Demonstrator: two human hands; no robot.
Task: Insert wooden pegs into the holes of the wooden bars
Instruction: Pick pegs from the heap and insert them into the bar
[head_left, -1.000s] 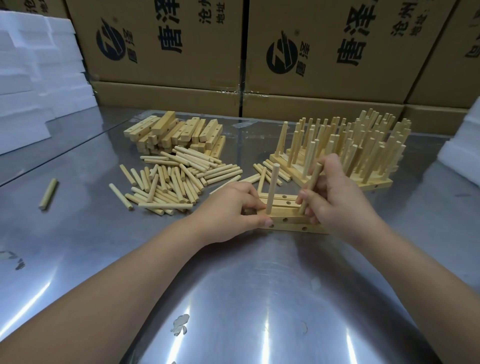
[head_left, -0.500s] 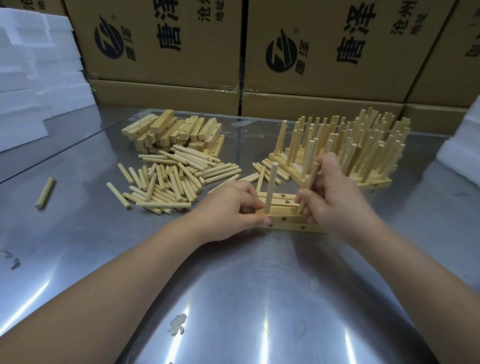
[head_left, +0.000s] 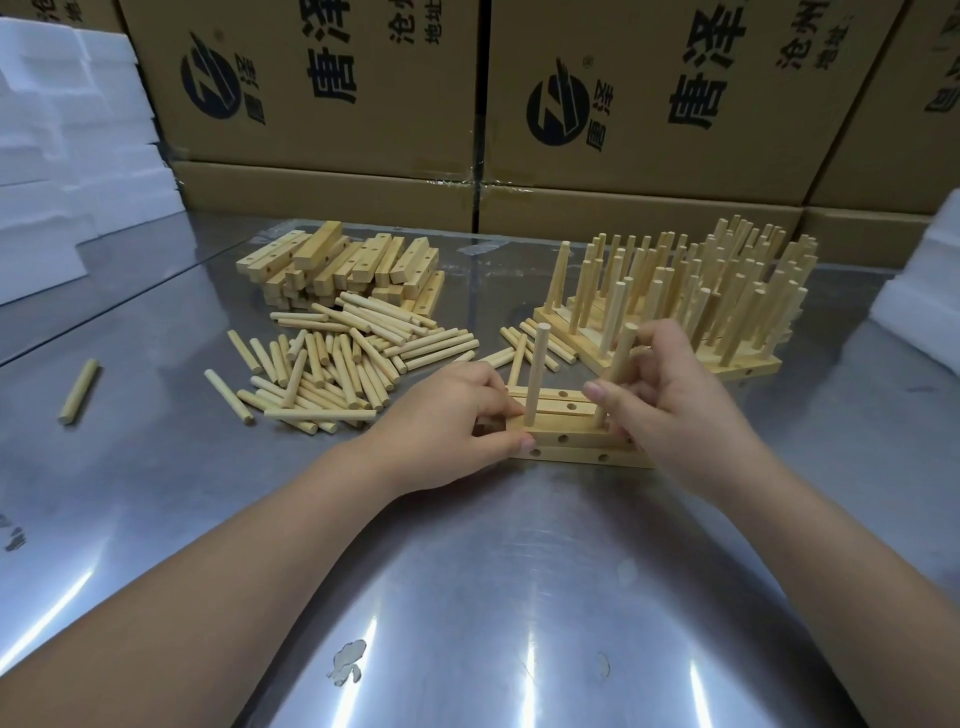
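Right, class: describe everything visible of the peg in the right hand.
The peg is a pale, round wooden dowel with a flat top. It stands almost upright, tilted slightly right, its lower end at the right end of the near bar. The right hand grips its middle, leaving the top free.

Sheet-metal table (head_left: 467, 597), smooth and glossy, streaked with white glare, marked by a few dull scuffs. Pale bare wood in the loose pegs (head_left: 332, 374), round, smooth, matt. Same unvarnished wood in the stacked bars (head_left: 343, 265), flat-faced and drilled. Near bars (head_left: 582, 434) and held peg (head_left: 622, 358) likewise matt, unpainted. Brown cardboard cartons (head_left: 322, 104), matt, printed black, sealed with shiny clear tape. White foam blocks (head_left: 62, 171), matt.
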